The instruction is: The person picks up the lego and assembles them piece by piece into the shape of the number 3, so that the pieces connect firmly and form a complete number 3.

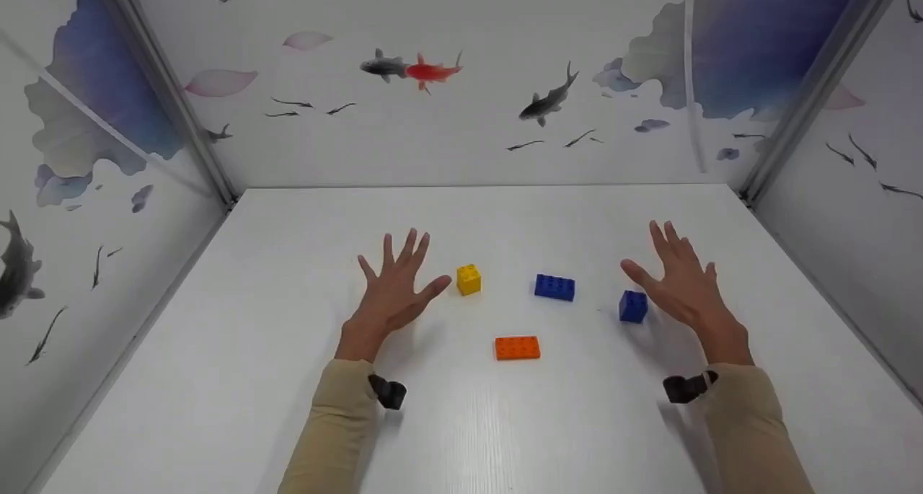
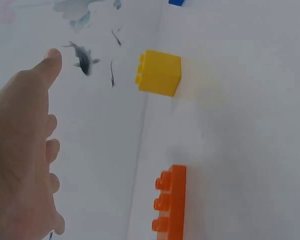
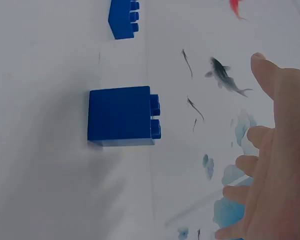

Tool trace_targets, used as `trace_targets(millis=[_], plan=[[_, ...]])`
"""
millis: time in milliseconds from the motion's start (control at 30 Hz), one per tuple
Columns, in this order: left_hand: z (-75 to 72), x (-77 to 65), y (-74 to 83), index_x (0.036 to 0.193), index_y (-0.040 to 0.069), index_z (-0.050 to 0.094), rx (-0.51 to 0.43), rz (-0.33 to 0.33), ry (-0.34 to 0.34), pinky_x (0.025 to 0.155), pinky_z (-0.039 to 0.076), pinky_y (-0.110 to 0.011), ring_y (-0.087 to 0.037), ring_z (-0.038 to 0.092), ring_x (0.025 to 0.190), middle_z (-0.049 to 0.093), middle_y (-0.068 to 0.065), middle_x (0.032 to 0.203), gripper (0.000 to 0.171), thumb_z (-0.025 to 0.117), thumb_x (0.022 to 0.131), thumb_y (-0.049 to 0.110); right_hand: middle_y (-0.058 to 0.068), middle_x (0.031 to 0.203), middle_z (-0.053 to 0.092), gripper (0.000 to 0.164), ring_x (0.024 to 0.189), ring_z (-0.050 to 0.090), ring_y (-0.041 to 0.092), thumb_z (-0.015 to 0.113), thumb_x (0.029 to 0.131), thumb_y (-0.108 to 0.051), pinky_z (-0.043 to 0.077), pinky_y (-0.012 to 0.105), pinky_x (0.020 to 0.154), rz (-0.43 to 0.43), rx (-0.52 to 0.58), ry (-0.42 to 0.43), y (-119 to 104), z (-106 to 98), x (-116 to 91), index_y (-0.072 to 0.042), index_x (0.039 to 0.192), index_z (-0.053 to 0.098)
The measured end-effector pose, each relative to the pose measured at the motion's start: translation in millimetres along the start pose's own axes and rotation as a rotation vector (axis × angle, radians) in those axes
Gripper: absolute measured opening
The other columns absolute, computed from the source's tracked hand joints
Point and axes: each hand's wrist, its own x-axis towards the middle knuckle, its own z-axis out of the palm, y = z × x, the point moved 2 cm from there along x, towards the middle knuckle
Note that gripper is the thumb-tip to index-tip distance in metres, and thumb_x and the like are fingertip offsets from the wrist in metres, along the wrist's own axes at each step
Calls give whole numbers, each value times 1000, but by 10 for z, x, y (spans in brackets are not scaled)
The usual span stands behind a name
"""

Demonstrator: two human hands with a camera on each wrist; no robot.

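Note:
My left hand (image 1: 393, 292) is held over the table with its fingers spread, thumb close beside a small yellow block (image 1: 469, 280). The left wrist view shows the yellow block (image 2: 160, 73) apart from that hand, and an orange block (image 2: 177, 202) with studs nearer by. On the other side my right hand (image 1: 681, 285) also has spread fingers and holds nothing. Just left of its palm stands a square blue block (image 1: 633, 306). A longer blue block (image 1: 554, 287) lies between the hands, and the flat orange block (image 1: 517, 347) lies in front of it.
The white table (image 1: 461, 436) is bounded by a back wall (image 1: 461, 148) printed with fish and petals. Similar side panels rise at left and right, with metal posts (image 1: 173, 90) at the corners. Dark devices (image 1: 389, 391) are strapped at both wrists.

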Motion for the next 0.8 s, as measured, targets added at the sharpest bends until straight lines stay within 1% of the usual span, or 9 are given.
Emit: trace_targets(millis=[200, 267, 333, 433, 500, 567, 600, 700, 800], plan=[[211, -120, 121, 162, 30, 11, -198, 66, -5, 119, -13, -69, -34, -8, 158, 5, 3, 171, 81, 41, 96, 68, 13, 169, -11, 92, 153, -5, 49, 48, 97, -63, 0, 78, 113, 27, 235, -24, 92, 33, -99, -29, 160, -10], [268, -151, 148, 161, 30, 15, -258, 77, -6, 120, -10, -68, -33, -6, 158, 9, 3, 171, 81, 41, 96, 69, 13, 169, -9, 90, 154, -4, 49, 49, 98, -61, 4, 77, 114, 31, 288, -35, 129, 27, -116, -32, 160, -9], [304, -169, 168, 161, 29, 18, -325, 78, 2, 122, -7, -66, -31, -2, 159, 13, 3, 170, 80, 43, 95, 69, 14, 170, -3, 88, 154, 1, 48, 50, 99, -58, 8, 75, 116, 15, 325, -47, 156, 18, -123, -30, 161, -5], [348, -187, 196, 160, 32, 22, -425, 52, -11, 125, 1, -63, -28, 3, 159, 19, 4, 169, 79, 46, 95, 68, 19, 169, 8, 82, 152, 15, 50, 52, 101, -52, 21, 73, 115, -21, 358, -70, 182, 20, -129, -24, 163, 7], [385, -190, 221, 160, 32, 25, -479, 39, -36, 125, 8, -61, -28, 8, 159, 22, 3, 168, 78, 49, 94, 67, 21, 167, 18, 76, 149, 25, 50, 54, 101, -47, 30, 69, 113, -45, 367, -92, 197, 39, -135, -18, 162, 18], [427, -190, 255, 159, 31, 28, -506, 33, -72, 125, 15, -59, -28, 14, 158, 26, 1, 167, 77, 52, 94, 66, 24, 163, 26, 72, 145, 31, 50, 57, 100, -44, 36, 67, 110, -59, 363, -120, 215, 69, -146, -14, 159, 28], [448, -187, 275, 158, 30, 30, -512, 37, -88, 125, 18, -58, -28, 18, 157, 29, 0, 166, 76, 53, 94, 64, 25, 161, 29, 70, 144, 34, 50, 58, 100, -43, 37, 67, 110, -66, 361, -132, 228, 87, -146, -13, 158, 31], [505, -166, 340, 156, 23, 36, -538, 85, -117, 122, 30, -52, -30, 33, 151, 40, -6, 160, 73, 58, 96, 57, 26, 156, 37, 67, 141, 38, 49, 62, 99, -39, 40, 65, 108, -78, 361, -158, 272, 139, -143, -10, 154, 37], [565, -146, 397, 154, 19, 40, -596, 129, -144, 116, 42, -47, -29, 45, 141, 49, -10, 152, 68, 62, 97, 48, 25, 154, 41, 67, 139, 41, 49, 64, 97, -39, 41, 66, 108, -62, 362, -166, 330, 176, -132, -9, 152, 40]])
